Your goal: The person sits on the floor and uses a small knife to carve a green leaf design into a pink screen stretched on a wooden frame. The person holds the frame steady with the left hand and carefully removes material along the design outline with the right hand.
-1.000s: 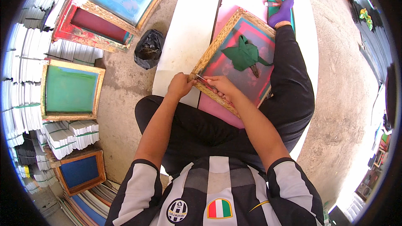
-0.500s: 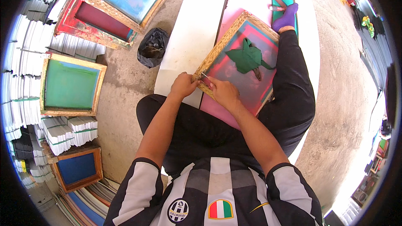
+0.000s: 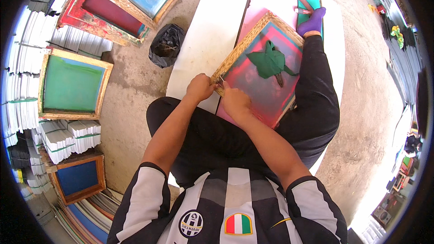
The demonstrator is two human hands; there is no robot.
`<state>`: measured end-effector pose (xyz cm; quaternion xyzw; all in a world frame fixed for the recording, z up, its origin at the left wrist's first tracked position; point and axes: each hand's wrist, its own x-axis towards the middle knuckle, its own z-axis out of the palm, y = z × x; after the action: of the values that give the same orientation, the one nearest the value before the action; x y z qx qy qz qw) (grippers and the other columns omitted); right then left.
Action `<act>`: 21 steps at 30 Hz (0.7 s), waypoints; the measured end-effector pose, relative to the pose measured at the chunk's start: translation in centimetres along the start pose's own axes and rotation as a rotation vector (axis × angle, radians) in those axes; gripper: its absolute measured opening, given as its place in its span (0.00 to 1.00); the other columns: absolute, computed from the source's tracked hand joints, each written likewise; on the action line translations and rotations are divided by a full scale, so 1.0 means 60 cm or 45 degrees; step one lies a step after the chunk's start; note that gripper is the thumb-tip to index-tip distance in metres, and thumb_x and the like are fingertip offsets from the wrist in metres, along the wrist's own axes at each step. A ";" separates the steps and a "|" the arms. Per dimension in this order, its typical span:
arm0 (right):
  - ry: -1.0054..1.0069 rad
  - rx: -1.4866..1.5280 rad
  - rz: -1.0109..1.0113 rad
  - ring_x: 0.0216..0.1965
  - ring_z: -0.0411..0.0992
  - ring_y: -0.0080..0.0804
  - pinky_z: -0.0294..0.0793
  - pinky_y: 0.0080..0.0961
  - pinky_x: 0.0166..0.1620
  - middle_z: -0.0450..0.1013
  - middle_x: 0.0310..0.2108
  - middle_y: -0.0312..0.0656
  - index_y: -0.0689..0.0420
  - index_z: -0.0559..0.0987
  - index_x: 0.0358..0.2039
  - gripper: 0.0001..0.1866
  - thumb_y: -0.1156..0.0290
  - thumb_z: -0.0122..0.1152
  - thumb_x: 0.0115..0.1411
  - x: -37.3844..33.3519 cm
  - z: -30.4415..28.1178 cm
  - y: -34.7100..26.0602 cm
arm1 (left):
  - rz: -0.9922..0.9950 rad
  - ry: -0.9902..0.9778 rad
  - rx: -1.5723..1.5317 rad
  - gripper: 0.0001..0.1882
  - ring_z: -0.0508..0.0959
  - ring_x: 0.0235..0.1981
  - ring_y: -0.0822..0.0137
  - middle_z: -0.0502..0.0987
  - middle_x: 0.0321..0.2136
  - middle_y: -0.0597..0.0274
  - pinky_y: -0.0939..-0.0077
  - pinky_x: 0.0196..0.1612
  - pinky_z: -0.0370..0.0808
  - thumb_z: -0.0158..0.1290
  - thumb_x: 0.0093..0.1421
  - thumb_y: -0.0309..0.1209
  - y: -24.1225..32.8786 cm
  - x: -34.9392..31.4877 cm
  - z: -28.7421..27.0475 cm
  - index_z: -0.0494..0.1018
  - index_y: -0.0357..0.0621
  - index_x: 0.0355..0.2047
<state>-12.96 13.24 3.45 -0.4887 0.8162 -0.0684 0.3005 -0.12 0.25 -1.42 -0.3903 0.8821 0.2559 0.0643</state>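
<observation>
A wooden-framed printing screen (image 3: 242, 40) with a pinkish-grey mesh lies tilted across my lap and the board. My left hand (image 3: 200, 87) grips its near left corner, fingers closed round the wooden edge. Against the inside of that same corner, my right hand (image 3: 236, 100) is closed on a small tool (image 3: 221, 81). Only a short metal end shows; its exact kind is hidden by the fingers. Crumpled green cloth (image 3: 266, 62) rests on the mesh, with a dark brown piece (image 3: 279, 80) sticking out from beneath it.
White board (image 3: 199, 40) and a pink sheet lie under the screen. A black plastic bag (image 3: 166, 45) stands open on the floor at left. Further left are a green-mesh screen (image 3: 72, 83), other framed screens and bundled white stacks (image 3: 58, 140). A brush (image 3: 304, 11) lies near my purple-socked foot (image 3: 312, 21).
My right hand has shifted slightly left and turned at the screen's corner, so less of the tool's metal shows. My left hand keeps its grip. The whole view has moved slightly.
</observation>
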 end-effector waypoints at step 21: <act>-0.163 1.277 0.080 0.44 0.83 0.43 0.79 0.41 0.50 0.85 0.45 0.48 0.55 0.80 0.61 0.21 0.63 0.60 0.69 0.038 0.024 0.105 | -0.068 -0.009 -0.068 0.25 0.81 0.37 0.38 0.79 0.30 0.36 0.49 0.44 0.77 0.64 0.60 0.50 0.004 -0.007 -0.020 0.84 0.34 0.32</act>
<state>-17.69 14.83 -1.24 -0.2627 0.6771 -0.4128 0.5496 0.09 0.06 -0.17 -0.4143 0.8640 0.2790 0.0638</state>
